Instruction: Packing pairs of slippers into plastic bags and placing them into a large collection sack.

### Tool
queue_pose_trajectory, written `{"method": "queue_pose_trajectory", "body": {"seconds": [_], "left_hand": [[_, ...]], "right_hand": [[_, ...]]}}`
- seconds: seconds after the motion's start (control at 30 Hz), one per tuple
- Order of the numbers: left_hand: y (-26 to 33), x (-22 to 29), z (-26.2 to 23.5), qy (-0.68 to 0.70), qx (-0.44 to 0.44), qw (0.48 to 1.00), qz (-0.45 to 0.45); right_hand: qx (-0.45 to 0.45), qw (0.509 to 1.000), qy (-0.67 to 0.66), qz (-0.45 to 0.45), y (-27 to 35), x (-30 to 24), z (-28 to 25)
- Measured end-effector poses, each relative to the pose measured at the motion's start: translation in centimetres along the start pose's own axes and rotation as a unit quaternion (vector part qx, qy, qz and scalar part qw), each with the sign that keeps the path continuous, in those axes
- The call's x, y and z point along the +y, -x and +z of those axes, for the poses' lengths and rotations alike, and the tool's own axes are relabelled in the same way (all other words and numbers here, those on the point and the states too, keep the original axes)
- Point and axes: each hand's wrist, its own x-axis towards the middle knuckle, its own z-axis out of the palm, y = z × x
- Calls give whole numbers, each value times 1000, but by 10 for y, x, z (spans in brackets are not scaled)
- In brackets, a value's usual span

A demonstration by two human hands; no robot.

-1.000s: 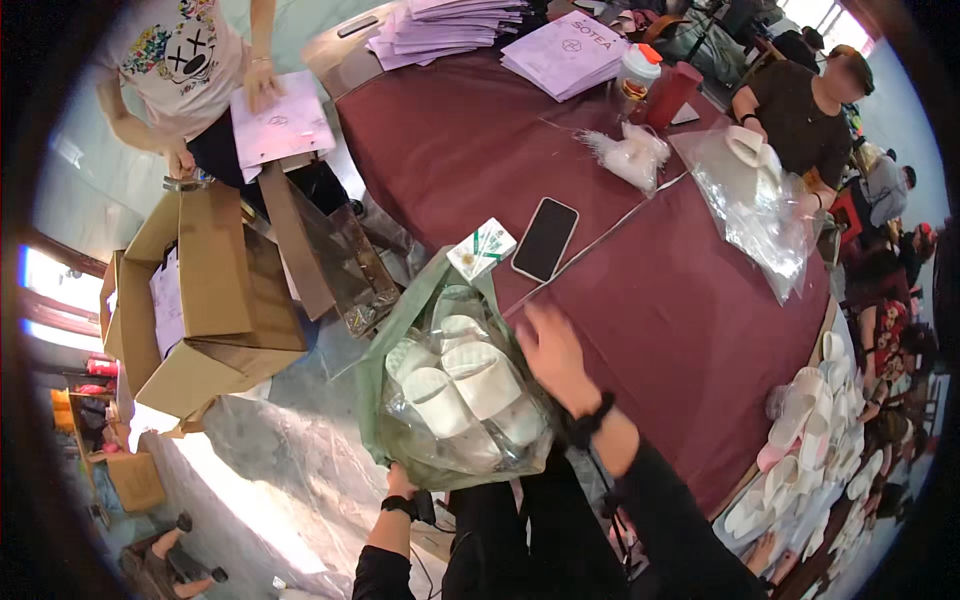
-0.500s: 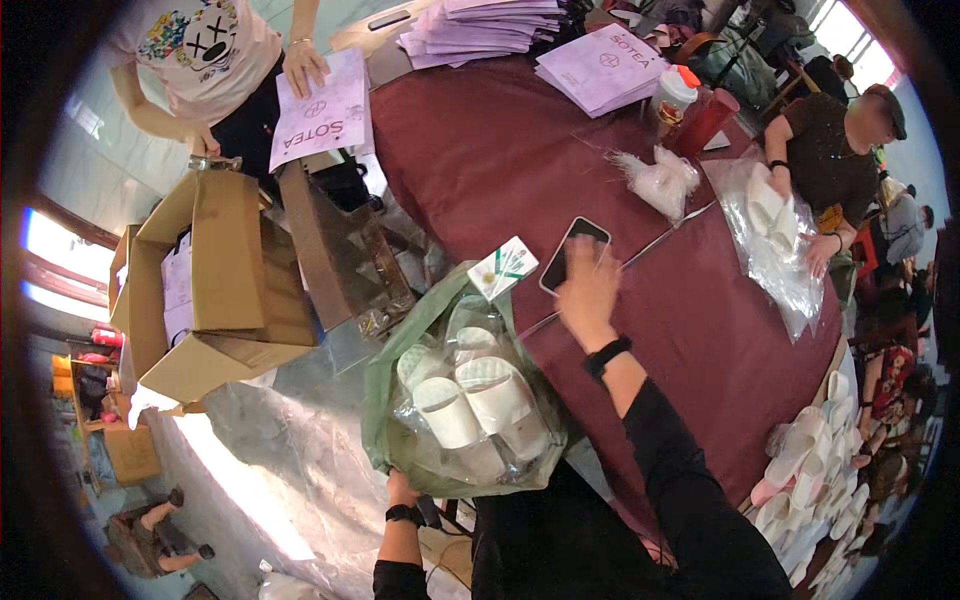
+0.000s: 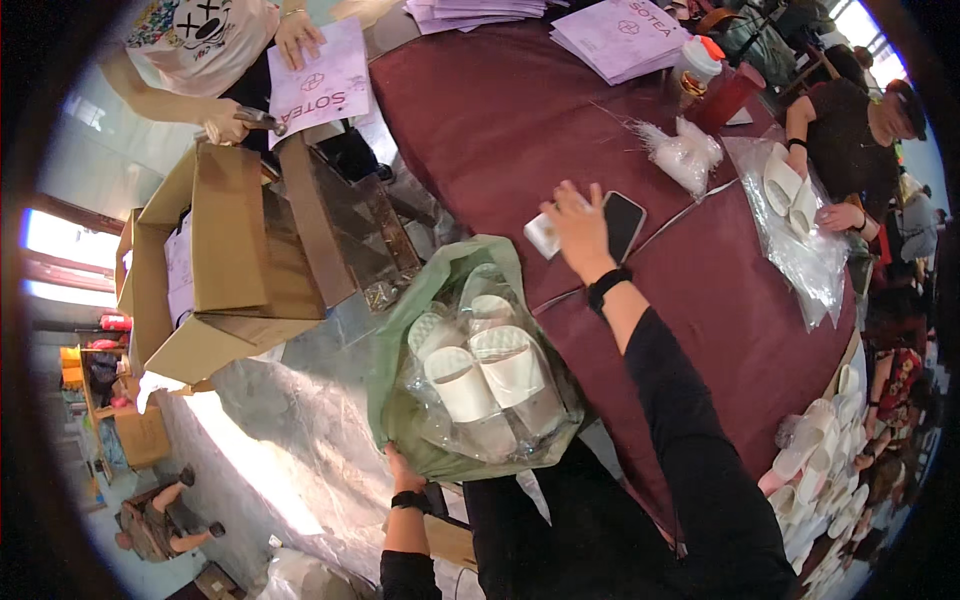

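My left hand (image 3: 402,466) is closed on the lower edge of a green plastic bag (image 3: 393,375). Inside the bag lie several white slippers (image 3: 462,382) in clear wrapping. My right hand (image 3: 581,236) reaches over the dark red tablecloth with its fingers spread. Its fingers lie over a small white card (image 3: 541,238), partly covering it. Just right of that hand, a phone (image 3: 624,225) with a dark screen rests on the cloth.
An open cardboard box (image 3: 230,240) stands at the left, before a person holding a purple bag (image 3: 322,80). More purple bags (image 3: 620,35), a red cup (image 3: 733,95) and a clear plastic packet (image 3: 686,158) lie beyond. At right, another person handles wrapped slippers (image 3: 785,190); loose slippers (image 3: 815,450) pile below.
My right hand has moved from over the phone onto the card. Both card and phone have shifted rightward on the table. My left hand keeps its hold on the green bag.
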Motion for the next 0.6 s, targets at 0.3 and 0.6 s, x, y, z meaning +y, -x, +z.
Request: {"method": "queue_pose_trajectory", "body": {"seconds": [0.3,0.6], "left_hand": [[-9,20,-45,-237,70,968,-34],[-14,91,-49,-372,-163,889,-212]], "right_hand": [[-69,918,-376,106,156,-102,-96],[-277,628,-376,622,405,-176,18]]}}
